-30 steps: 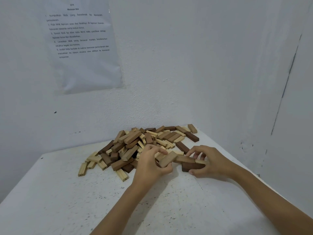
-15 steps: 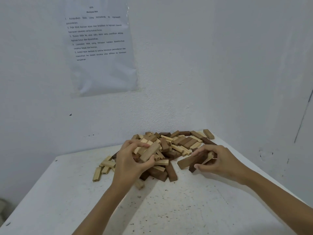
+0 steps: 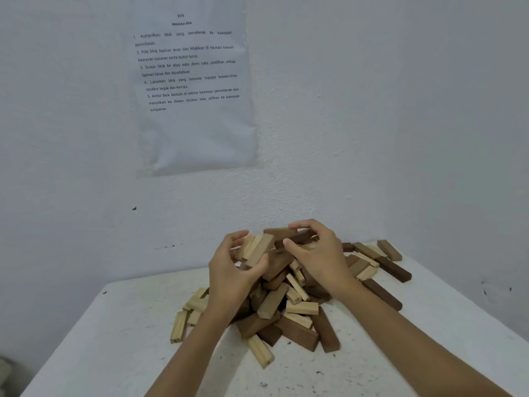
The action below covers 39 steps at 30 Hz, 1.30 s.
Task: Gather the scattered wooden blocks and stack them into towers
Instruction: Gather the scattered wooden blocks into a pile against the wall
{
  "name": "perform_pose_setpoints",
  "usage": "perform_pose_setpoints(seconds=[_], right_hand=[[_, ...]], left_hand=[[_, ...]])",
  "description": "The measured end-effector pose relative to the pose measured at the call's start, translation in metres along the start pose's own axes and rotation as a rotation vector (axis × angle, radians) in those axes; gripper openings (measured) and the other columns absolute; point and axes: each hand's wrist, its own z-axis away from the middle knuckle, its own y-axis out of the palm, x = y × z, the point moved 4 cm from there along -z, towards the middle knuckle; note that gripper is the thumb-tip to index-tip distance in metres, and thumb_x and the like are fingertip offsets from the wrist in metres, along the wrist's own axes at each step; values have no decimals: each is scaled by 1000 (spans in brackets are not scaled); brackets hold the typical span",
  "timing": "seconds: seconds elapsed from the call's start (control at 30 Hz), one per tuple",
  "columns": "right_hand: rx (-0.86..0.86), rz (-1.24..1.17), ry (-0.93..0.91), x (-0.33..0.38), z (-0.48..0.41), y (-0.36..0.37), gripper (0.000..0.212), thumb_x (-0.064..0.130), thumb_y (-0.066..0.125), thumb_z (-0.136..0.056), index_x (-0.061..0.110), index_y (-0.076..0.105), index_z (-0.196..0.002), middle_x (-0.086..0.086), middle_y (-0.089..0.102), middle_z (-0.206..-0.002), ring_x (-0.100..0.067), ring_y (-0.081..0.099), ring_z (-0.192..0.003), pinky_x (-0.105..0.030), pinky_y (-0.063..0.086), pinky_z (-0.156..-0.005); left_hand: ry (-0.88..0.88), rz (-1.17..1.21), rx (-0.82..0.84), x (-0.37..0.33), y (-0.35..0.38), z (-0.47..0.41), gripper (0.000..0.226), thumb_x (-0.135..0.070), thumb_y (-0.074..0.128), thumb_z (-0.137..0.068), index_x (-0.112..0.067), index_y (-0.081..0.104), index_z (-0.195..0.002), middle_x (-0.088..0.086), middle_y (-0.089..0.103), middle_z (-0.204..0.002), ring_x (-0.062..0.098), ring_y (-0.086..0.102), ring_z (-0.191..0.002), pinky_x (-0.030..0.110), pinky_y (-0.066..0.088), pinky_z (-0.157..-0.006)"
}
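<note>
Both hands have come up off the table since 0.5 s ago and now meet above the heap, w/ the right hand swung in over the middle from its earlier spot at the right side; the view has also drifted so the wall sheet sits nearer centre. Far left on the speckled white tabletop [image 3: 120, 351] a few pale wooden blocks [image 3: 179, 326] lie at the heap's left edge, one lying slightly apart from the rest. Above them, taped to the white wall, hangs a white printed instruction sheet [image 3: 194, 90]. Next, the left hand [image 3: 233, 275] is curled round a small bundle of light tan rectangular blocks [image 3: 256, 249], thumb and fingers clamped on them, held tilted above the pile. Centre: the heap of mixed pale and dark brown wooden blocks [image 3: 289, 313] lies jumbled, no tower visible. The right hand [image 3: 319, 255] grips two brown blocks [image 3: 286, 236] lying roughly level, fingers over the top, thumb below; their left ends touch the left hand's bundle. Further right, more scattered dark and tan blocks [image 3: 383, 262] lie near the table's back corner, close to both walls.
</note>
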Motion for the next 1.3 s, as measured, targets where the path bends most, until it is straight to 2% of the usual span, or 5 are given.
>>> perform_pose_setpoints(seconds=[0.23, 0.53, 0.83, 0.97, 1.3], right_hand=[[107, 88, -7, -13, 5, 29, 16, 15, 58, -92, 22, 63, -106, 3, 59, -109, -11, 52, -109, -21, 43, -91], [189, -39, 49, -14, 11, 33, 33, 18, 35, -104, 22, 56, -128, 7, 56, -128, -5, 47, -124, -31, 36, -110], [151, -106, 73, 3, 2, 11, 36, 18, 36, -104, 22, 53, -136, 11, 51, -138, 3, 42, -125, 2, 31, -87], [86, -80, 24, 25, -14, -32, 29, 16, 41, -101, 25, 62, -119, 12, 59, -122, -1, 49, -116, -4, 33, -83], [-21, 240, 233, -53, -19, -174, 32, -1, 54, -90, 25, 67, -102, -2, 64, -112, -18, 60, -105, -22, 43, -78]], left_hand=[[-75, -94, 212, 17, 17, 6, 56, -31, 65, -88, -29, 40, -138, -21, 52, -119, -8, 50, -108, 5, 41, -87], [-131, -113, 306, 18, 23, 6, 53, -52, 33, -98, -38, 25, -148, -10, 25, -156, 6, 14, -145, 40, 14, -120], [-98, -20, 209, 4, 14, 6, 49, -42, 39, -99, -32, 33, -146, -10, 32, -153, 7, 22, -144, 40, 19, -120], [29, -105, 201, -12, 17, 8, 41, -41, 45, -98, -36, 41, -139, 6, 53, -138, 25, 43, -133, 46, 34, -111], [278, -331, 419, -67, 92, 15, 32, -32, 56, -93, -23, 56, -124, -13, 57, -119, 1, 50, -114, 9, 34, -91]])
